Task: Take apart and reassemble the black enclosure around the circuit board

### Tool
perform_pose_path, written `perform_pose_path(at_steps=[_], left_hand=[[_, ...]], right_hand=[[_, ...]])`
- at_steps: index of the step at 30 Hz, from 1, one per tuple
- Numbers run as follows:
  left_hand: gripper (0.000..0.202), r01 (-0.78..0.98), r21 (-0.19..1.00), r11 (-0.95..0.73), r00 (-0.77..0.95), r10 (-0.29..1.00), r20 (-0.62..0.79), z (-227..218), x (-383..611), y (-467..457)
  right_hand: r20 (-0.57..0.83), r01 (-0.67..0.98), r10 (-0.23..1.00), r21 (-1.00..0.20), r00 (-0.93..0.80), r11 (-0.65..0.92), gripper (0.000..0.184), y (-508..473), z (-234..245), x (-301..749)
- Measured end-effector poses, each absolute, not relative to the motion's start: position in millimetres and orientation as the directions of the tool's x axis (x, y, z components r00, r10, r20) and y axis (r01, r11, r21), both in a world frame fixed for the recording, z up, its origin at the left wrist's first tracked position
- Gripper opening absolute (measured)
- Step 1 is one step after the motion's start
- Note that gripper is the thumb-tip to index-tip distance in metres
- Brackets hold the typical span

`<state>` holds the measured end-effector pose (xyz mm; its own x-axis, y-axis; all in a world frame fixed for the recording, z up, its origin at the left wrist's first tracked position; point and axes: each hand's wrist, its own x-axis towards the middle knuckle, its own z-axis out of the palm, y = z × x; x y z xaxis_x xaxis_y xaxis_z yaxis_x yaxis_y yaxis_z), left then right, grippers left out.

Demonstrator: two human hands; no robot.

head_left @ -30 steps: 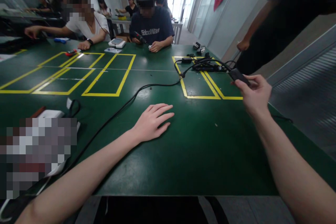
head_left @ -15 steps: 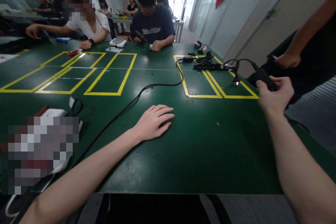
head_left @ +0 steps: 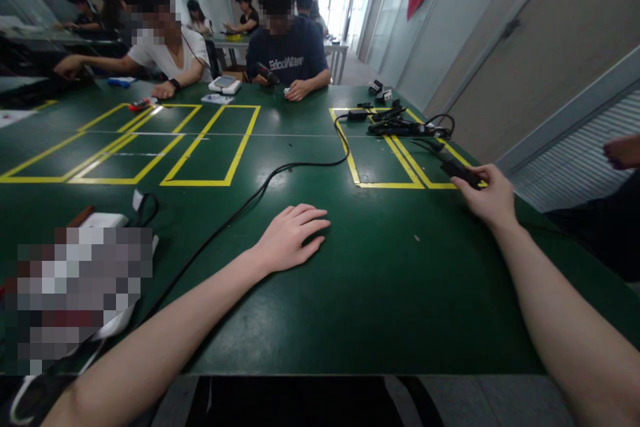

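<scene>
At right on the green table (head_left: pixel 350 320), a black adapter (head_left: pixel 461 173) is pinched by the right hand (head_left: pixel 493 195), thumb against partly curled fingers. It has just been brought lower and leftward, beside the yellow outline (head_left: pixel 440 185); apparently a setting-down is under way. Farther off, black cables (head_left: pixel 393 127) are heaped. Nearer the middle, the left hand (head_left: pixel 293 237) is rested empty, loosely spread.

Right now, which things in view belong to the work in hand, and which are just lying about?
Likely in the work:
black adapter, held by the right hand
black pile beyond it

Likely just lying about:
white device with a screen
blue item
</scene>
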<state>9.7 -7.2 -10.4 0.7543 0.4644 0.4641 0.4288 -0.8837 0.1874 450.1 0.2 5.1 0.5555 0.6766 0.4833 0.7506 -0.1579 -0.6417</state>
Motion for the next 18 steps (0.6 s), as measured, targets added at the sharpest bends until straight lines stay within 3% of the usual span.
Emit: perform_pose_path(at_steps=[7,12,18], left_hand=[[0.031,0.531,0.193,-0.825,0.714,0.558,0.424,-15,5,-1],[0.032,0.661,0.192,-0.725,0.613,0.67,0.419,-21,-5,12],[0.029,0.649,0.179,-0.74,0.638,0.657,0.403,-20,-5,11]], right_hand=[[0.489,0.705,0.585,-0.675,0.648,-0.216,0.026,-2,8,449],[0.341,0.752,0.753,-0.588,0.563,-0.297,0.025,-1,2,448],[0.328,0.773,0.775,-0.556,0.541,-0.305,0.025,1,-2,451]])
